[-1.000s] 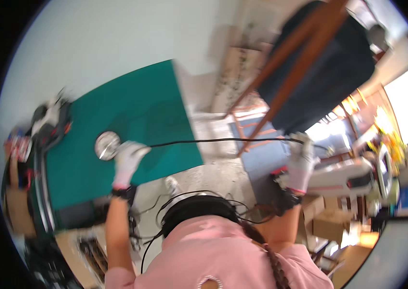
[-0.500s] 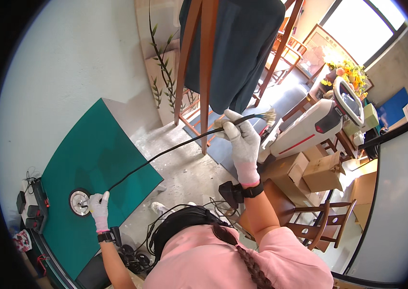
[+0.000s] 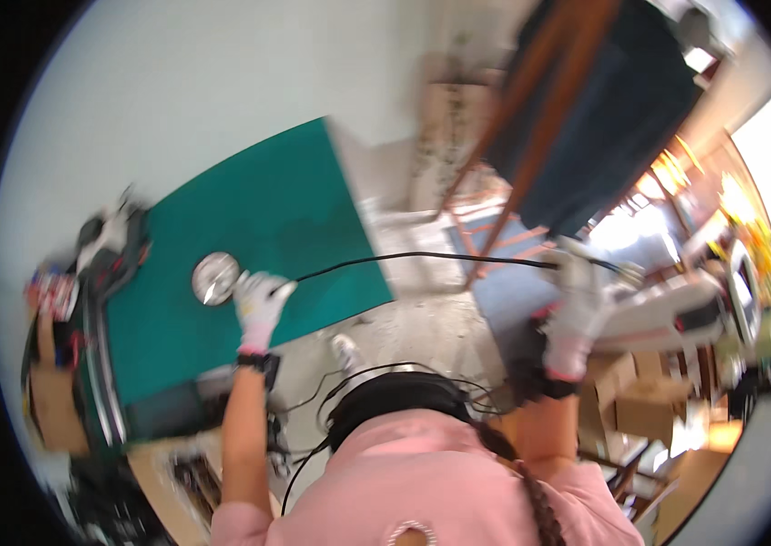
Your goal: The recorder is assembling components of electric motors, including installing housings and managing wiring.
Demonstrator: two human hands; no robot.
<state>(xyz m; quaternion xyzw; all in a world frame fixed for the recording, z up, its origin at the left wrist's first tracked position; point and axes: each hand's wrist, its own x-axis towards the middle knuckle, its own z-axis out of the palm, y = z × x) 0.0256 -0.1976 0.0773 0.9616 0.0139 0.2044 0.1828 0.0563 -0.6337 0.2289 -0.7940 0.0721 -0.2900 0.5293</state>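
A black cable (image 3: 404, 256) stretches almost level between my two white-gloved hands. My left hand (image 3: 261, 309) is closed round one end of it above the green table, its fingers beside a round silver disc (image 3: 216, 278) with a dark rim. Whether the cable joins the disc is hidden by the glove. My right hand (image 3: 578, 309), blurred by motion, grips the cable out to the right, past the table's edge. Beyond that fist a short cable end (image 3: 618, 267) sticks out, its pale loose wires smeared.
The green table top (image 3: 267, 200) stands by the wall. Dark power tools (image 3: 121, 259) lie along its left side. Ahead to the right is a wooden frame (image 3: 540, 118) with dark cloth. Cardboard boxes (image 3: 649, 405) and a white machine (image 3: 668, 314) stand at right. Black cords (image 3: 313, 396) hang near my body.
My view has turned, so the table and disc sit farther right and higher in the picture. The cable has gone from slanting upward to nearly level. Both hands keep their hold on it.
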